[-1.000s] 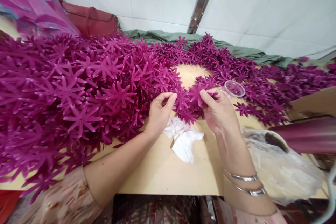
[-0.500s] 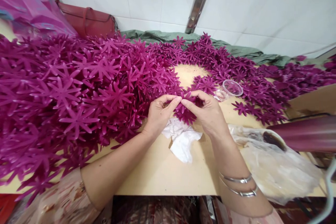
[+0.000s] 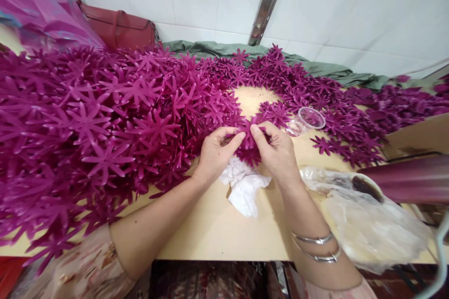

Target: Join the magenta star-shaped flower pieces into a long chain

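Note:
My left hand (image 3: 214,154) and my right hand (image 3: 275,152) meet at the middle of a tan table (image 3: 217,229), both pinching a small stack of magenta star-shaped flower pieces (image 3: 248,142). Thumbs and fingers of both hands are closed on its edges. A huge heap of the same magenta flower pieces (image 3: 94,117) fills the left half of the table and curves round the back to the right. A crumpled white cloth (image 3: 243,184) lies just below my hands.
A small clear plastic cup (image 3: 308,119) stands right of my hands. A crinkled plastic bag (image 3: 365,217) with a dark object lies at the right front. A red handbag (image 3: 119,25) sits against the white tiled wall, with green cloth (image 3: 217,49) behind the flowers.
My right hand has moved left and come together with my left hand on the flower stack, which was spread wider between them a second ago.

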Action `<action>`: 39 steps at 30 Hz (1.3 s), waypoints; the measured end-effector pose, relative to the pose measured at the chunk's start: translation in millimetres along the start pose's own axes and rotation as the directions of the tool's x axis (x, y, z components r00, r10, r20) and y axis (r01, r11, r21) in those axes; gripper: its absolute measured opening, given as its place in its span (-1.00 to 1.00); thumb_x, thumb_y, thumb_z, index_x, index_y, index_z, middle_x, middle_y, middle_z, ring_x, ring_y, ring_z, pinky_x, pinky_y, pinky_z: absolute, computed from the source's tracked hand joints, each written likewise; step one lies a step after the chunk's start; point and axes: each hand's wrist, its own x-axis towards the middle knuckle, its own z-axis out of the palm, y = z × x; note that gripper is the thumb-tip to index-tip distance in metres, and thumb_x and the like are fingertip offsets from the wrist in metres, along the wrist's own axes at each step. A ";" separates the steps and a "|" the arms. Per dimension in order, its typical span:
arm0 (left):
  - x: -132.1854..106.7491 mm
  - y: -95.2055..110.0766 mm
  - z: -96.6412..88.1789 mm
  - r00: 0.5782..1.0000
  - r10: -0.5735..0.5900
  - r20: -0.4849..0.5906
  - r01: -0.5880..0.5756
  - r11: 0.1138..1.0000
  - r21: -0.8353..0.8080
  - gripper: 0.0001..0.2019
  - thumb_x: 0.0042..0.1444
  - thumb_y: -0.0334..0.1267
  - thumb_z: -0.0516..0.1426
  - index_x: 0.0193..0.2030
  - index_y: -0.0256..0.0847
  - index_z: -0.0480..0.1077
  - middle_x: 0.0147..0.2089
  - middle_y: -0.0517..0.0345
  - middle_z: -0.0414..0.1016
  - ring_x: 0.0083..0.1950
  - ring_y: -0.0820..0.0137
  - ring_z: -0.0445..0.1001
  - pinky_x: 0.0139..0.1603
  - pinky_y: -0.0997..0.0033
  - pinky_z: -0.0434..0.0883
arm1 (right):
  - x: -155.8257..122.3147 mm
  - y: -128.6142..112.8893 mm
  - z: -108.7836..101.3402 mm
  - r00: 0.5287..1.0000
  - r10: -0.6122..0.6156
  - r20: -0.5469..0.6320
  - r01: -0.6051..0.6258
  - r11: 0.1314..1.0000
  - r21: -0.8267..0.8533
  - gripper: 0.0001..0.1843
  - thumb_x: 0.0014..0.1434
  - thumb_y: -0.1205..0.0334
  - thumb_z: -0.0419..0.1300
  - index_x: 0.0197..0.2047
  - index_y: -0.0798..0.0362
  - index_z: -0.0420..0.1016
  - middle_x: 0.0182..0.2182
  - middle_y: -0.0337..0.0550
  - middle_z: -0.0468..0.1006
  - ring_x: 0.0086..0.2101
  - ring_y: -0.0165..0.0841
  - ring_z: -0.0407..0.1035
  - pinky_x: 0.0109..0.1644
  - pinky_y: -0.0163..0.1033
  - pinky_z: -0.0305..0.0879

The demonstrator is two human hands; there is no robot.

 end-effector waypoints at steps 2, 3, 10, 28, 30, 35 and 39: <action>0.9 -1.2 -1.6 1.000 0.008 -0.013 -0.007 1.000 0.016 -0.75 0.08 -0.08 0.36 -0.28 -0.24 0.55 -0.32 0.19 0.58 -0.30 0.48 0.47 -0.17 0.46 0.45 | 0.5 -0.6 -0.8 1.000 0.018 -0.022 -0.018 1.000 0.006 -0.61 0.36 -0.03 0.18 -0.44 0.00 0.42 -0.48 -0.26 0.36 -0.40 -0.36 0.25 -0.23 -0.23 0.21; 1.1 -1.4 -2.5 1.000 0.008 -0.023 -0.007 1.000 0.021 -0.76 0.09 -0.09 0.35 -0.28 -0.23 0.55 -0.33 0.20 0.57 -0.31 0.49 0.46 -0.19 0.47 0.44 | 1.2 -0.2 -2.1 0.998 0.028 -0.056 -0.028 1.000 0.004 -0.61 0.36 -0.05 0.18 -0.43 0.00 0.44 -0.46 -0.25 0.38 -0.38 -0.35 0.26 -0.21 -0.22 0.22; 1.5 -2.7 -5.5 0.996 0.005 -0.092 -0.004 1.000 0.013 -0.82 0.13 -0.14 0.32 -0.23 -0.21 0.58 -0.26 0.15 0.62 -0.25 0.45 0.49 -0.11 0.43 0.46 | 9.0 16.2 -15.2 0.925 0.098 -0.367 -0.086 0.995 0.048 -0.68 0.22 -0.06 0.32 -0.40 -0.01 0.46 -0.46 -0.27 0.40 -0.38 -0.36 0.26 -0.23 -0.24 0.21; -1.7 3.3 -3.6 0.996 0.090 -0.024 -0.089 0.995 0.050 -0.76 0.15 -0.05 0.32 -0.23 -0.20 0.56 -0.19 0.14 0.60 -0.14 0.41 0.53 0.00 0.40 0.45 | 1.7 4.7 -0.2 0.962 0.247 0.112 -0.270 0.914 0.302 -0.51 -0.08 -0.15 0.52 -0.45 0.00 0.42 -0.53 -0.32 0.45 -0.51 -0.44 0.24 -0.42 -0.29 0.20; -1.4 1.4 -4.3 0.997 0.077 -0.015 -0.077 0.996 0.047 -0.76 0.15 -0.05 0.31 -0.27 -0.20 0.53 -0.27 0.20 0.54 -0.23 0.45 0.47 -0.08 0.43 0.41 | 2.2 4.3 -0.5 0.960 0.250 0.130 -0.278 0.912 0.303 -0.47 -0.09 -0.17 0.53 -0.48 -0.01 0.35 -0.56 -0.34 0.40 -0.53 -0.45 0.20 -0.44 -0.28 0.16; 1.7 -3.0 -5.8 0.993 0.078 -0.094 -0.081 0.996 -0.029 -0.74 0.20 -0.05 0.29 -0.35 -0.17 0.42 -0.39 0.30 0.35 -0.33 0.50 0.28 -0.17 0.46 0.32 | 7.2 9.3 -7.5 0.967 0.251 -0.056 -0.214 0.907 0.363 -0.43 0.06 -0.25 0.42 -0.52 -0.04 0.23 -0.59 -0.36 0.23 -0.53 -0.43 0.08 -0.42 -0.25 0.06; 1.8 -2.4 -5.0 0.992 0.070 -0.107 -0.077 0.995 -0.062 -0.78 0.24 -0.13 0.27 -0.35 -0.17 0.42 -0.38 0.29 0.32 -0.31 0.50 0.25 -0.13 0.47 0.29 | 10.7 11.8 -15.4 0.934 0.251 -0.253 -0.152 0.923 0.353 -0.51 0.09 -0.15 0.44 -0.50 -0.03 0.31 -0.52 -0.32 0.24 -0.45 -0.42 0.09 -0.33 -0.23 0.07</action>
